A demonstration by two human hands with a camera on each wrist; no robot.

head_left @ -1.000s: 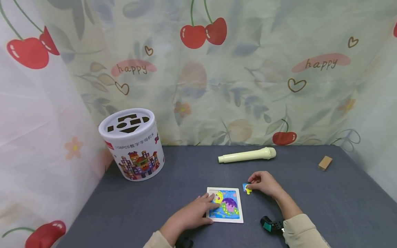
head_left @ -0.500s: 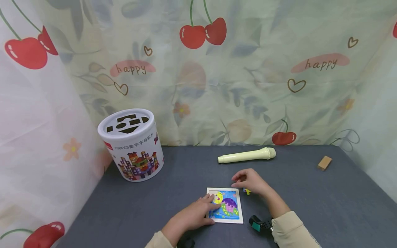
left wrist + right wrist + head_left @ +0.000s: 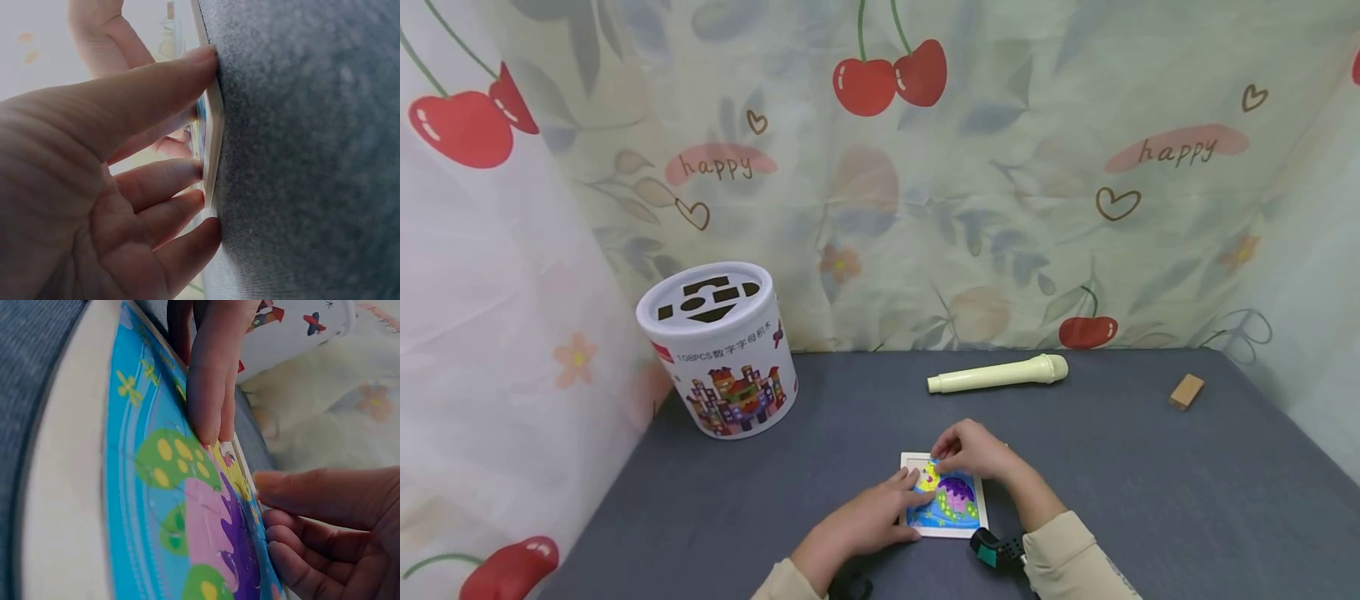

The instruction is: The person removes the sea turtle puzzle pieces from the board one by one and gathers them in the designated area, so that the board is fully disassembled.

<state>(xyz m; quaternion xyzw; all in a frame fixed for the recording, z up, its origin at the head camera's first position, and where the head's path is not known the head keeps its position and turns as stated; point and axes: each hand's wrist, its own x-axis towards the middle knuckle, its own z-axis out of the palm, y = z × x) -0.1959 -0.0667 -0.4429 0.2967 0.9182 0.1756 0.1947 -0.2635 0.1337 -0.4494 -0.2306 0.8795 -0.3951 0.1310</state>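
Observation:
A small jigsaw puzzle (image 3: 958,504) in a pale wooden frame lies on the table, picturing a yellow-headed animal with a purple and pink shell. Bare wood shows at its upper left. My left hand (image 3: 871,510) rests on the frame's left side, fingers extended over the picture. In the left wrist view its thumb (image 3: 181,78) touches the wooden edge. My right hand (image 3: 976,454) is over the puzzle's top, with bent fingers and its thumb (image 3: 312,490) close to the yellow head. Whether it pinches a piece is hidden.
A white block bucket (image 3: 730,358) with shaped slots in its lid stands at the back left. Behind the puzzle lies a cream toy microphone (image 3: 996,374). A small wooden block (image 3: 1187,392) sits at the right. Patterned curtains (image 3: 970,192) enclose the table.
My right hand has moved left from the loose blue and yellow piece beside the frame to the puzzle's top. That spot is now largely covered by the hand. My left hand stays put.

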